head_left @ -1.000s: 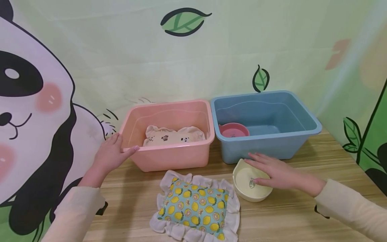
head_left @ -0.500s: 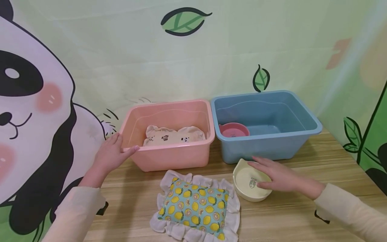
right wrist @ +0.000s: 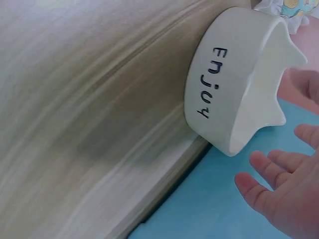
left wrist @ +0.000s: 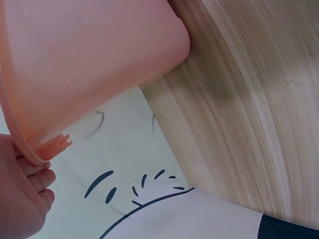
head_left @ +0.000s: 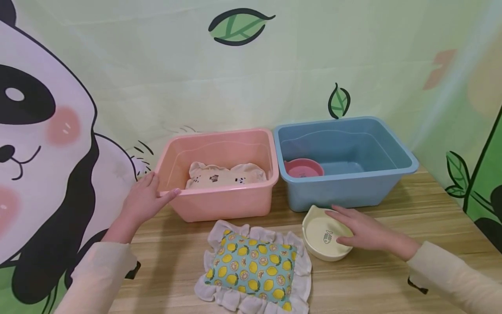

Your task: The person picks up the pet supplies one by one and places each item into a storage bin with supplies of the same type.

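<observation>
My left hand (head_left: 146,197) holds the left front corner of a pink plastic tub (head_left: 227,205). In the left wrist view its fingertips (left wrist: 46,179) curl at the tub's rim. A cream pillow (head_left: 225,178) with small animal prints lies inside the tub. My right hand (head_left: 362,229) hovers with spread fingers over the right side of a cream cat-eared bowl (head_left: 319,235). In the right wrist view, "Enjoy" is written on the bowl's side, and the fingers hold nothing. A lemon-print pillow (head_left: 252,268) with a white frill lies left of the bowl.
A blue plastic tub (head_left: 333,189) stands beside the pink one, behind the cream bowl. Inside it, at the left, sits a pink bowl (head_left: 303,168). Both tubs stand on a wood-grain table (head_left: 376,283) near a printed cloth backdrop (head_left: 164,65).
My right hand has shifted slightly to the right over the cream bowl, uncovering more of it. The left hand stays at the pink tub's corner, and the objects have not moved.
</observation>
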